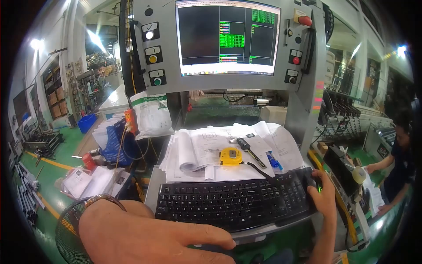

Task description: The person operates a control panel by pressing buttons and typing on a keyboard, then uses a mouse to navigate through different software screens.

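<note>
Mesh basket: the dark wire basket [72, 231] shows just left of the left hand, partly hidden behind it.
Left hand: large in the foreground, fingers stretched out loosely and holding nothing visible; its underside is out of sight and the bottom edge cuts it off [140, 233].
Keyboard: black [220, 198], beyond the left hand's fingers and reaching across to the right hand; its small key markings are mostly unreadable.
Screen: above and beyond both hands [228, 37], its green text too fine to read.
Papers: beyond the keyboard from both hands [279, 143], partly covered by a yellow tape measure [231, 156], a caliper-like tool [250, 152] and an unclear blue item [274, 161].
Mouse: dark with a green glow [314, 179], under the right hand, mostly covered.
Right hand: curled over the mouse [324, 191], some fingers hidden.
Co-worker: right of the right hand [395, 165], cut off by the dark lens rim.
</note>
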Demonstrator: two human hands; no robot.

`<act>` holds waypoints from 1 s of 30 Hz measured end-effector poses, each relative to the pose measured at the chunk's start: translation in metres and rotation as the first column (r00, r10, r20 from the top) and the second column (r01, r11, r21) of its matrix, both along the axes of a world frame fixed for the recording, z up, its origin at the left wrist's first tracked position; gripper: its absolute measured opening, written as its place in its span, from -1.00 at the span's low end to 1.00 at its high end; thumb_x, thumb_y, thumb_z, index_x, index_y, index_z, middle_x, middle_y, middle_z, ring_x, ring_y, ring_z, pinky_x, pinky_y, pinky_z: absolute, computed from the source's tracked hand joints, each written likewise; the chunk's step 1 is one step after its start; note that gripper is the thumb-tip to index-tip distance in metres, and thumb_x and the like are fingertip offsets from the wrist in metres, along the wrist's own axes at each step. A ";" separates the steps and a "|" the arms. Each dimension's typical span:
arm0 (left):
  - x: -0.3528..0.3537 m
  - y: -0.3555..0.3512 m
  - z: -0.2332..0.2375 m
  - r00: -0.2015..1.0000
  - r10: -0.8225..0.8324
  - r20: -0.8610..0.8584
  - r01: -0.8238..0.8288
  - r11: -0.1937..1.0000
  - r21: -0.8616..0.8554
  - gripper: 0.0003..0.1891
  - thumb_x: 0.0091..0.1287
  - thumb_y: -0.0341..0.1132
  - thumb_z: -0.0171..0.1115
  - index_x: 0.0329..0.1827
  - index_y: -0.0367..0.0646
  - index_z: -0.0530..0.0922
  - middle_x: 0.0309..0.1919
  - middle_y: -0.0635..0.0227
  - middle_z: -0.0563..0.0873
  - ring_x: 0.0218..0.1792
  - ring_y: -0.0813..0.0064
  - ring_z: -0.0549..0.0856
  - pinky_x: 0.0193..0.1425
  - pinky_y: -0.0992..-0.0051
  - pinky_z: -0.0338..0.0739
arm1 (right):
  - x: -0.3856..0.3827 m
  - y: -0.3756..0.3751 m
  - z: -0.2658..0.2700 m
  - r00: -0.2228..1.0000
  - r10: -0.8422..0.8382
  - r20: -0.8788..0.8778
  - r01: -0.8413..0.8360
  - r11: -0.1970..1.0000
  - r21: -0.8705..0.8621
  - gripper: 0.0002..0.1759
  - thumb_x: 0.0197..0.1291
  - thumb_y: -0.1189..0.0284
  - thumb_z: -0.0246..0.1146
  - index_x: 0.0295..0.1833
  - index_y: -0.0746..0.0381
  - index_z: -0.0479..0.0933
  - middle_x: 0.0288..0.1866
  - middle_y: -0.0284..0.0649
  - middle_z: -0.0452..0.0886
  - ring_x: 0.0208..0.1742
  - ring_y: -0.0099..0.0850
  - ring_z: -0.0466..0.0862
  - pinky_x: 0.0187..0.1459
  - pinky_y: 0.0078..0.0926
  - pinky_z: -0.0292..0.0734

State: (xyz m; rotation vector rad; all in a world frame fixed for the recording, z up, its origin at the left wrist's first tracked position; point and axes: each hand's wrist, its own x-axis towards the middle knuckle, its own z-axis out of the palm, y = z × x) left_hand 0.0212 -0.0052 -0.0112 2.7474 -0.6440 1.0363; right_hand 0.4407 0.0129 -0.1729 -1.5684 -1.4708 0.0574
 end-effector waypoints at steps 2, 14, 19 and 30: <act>0.000 -0.001 -0.005 1.000 -0.002 0.017 0.002 1.000 -0.019 -0.61 0.53 -0.14 0.28 -0.20 -0.40 0.74 -0.13 -0.04 0.79 -0.17 0.12 0.78 0.07 0.02 0.69 | -0.001 -0.001 0.001 1.000 -0.007 -0.001 0.007 1.000 -0.008 -0.45 0.07 0.50 0.38 0.24 0.38 0.59 0.29 0.03 0.70 0.33 -0.13 0.70 0.41 -0.27 0.48; -0.001 0.001 0.000 1.000 -0.008 -0.005 0.008 1.000 0.000 -0.64 0.51 -0.18 0.29 -0.18 -0.41 0.74 -0.13 -0.04 0.79 -0.17 0.11 0.77 0.06 0.01 0.69 | 0.002 0.001 -0.001 0.999 0.027 0.046 -0.026 1.000 -0.008 -0.39 0.10 0.51 0.36 0.34 0.37 0.57 0.30 0.05 0.67 0.35 -0.07 0.68 0.44 -0.25 0.48; 0.000 0.002 0.000 1.000 -0.013 -0.003 0.013 1.000 0.025 -0.65 0.50 -0.19 0.30 -0.18 -0.41 0.74 -0.14 -0.05 0.79 -0.17 0.11 0.77 0.06 0.00 0.69 | -0.001 0.000 0.002 0.997 0.025 0.073 -0.024 0.999 -0.022 -0.36 0.12 0.50 0.36 0.38 0.35 0.54 0.31 0.05 0.66 0.38 -0.07 0.66 0.46 -0.23 0.45; 0.000 0.001 -0.002 0.999 -0.011 0.031 0.011 1.000 0.000 -0.65 0.50 -0.19 0.31 -0.19 -0.41 0.75 -0.13 -0.06 0.79 -0.17 0.11 0.78 0.05 0.01 0.70 | -0.001 0.000 0.002 0.997 0.033 0.073 -0.031 0.999 -0.028 -0.36 0.12 0.48 0.38 0.38 0.35 0.54 0.33 0.08 0.66 0.40 -0.03 0.65 0.48 -0.20 0.44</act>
